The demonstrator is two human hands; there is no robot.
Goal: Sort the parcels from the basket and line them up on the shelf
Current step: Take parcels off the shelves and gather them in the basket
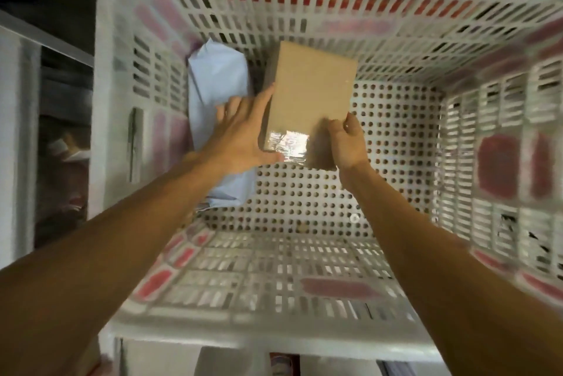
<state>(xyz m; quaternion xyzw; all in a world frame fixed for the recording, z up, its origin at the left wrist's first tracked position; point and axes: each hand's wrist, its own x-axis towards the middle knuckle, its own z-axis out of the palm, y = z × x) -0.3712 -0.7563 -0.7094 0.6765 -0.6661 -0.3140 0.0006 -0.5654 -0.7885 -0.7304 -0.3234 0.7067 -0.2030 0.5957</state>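
A white slotted basket [213, 339] fills the frame, seen from above, with both bare arms reaching down into it. A brown cardboard box [307, 95] sits at the centre of the frame over the perforated floor, a patch of shiny clear tape [288, 144] on its near end. The left hand [240, 135] lies against the box's left edge, its fingers spread apart and fairly straight and its thumb stretched along the near edge by the tape. The right hand [348, 144] grips the near right corner, fingers curled round it. Left of centre, a pale blue bagged parcel [216, 80] lies along the basket's left wall, partly under the left hand. The picture is motion-blurred.
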